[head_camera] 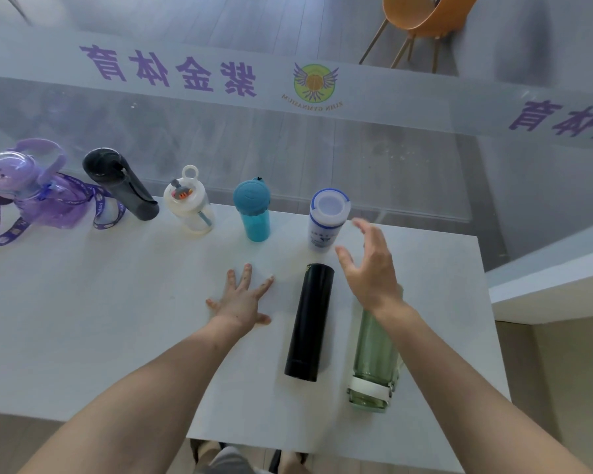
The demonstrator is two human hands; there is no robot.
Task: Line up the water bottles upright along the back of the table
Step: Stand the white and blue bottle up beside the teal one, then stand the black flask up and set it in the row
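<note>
Several bottles stand upright along the back of the white table (117,319): a purple cartoon bottle (31,193) with a strap, a dark grey bottle (124,184), a clear bottle with a white lid (190,203), a teal bottle (254,210) and a white bottle with a blue rim (327,218). A black bottle (310,323) and a green glass bottle (374,360) lie on their sides at the right. My left hand (242,299) rests flat on the table, fingers spread. Just right of the white bottle, my right hand (370,265) hovers open above the green bottle's far end.
A glass wall with purple lettering and a round logo (315,83) stands right behind the table. An orange chair (421,18) is beyond it. The table's right edge (486,319) lies close to the green bottle.
</note>
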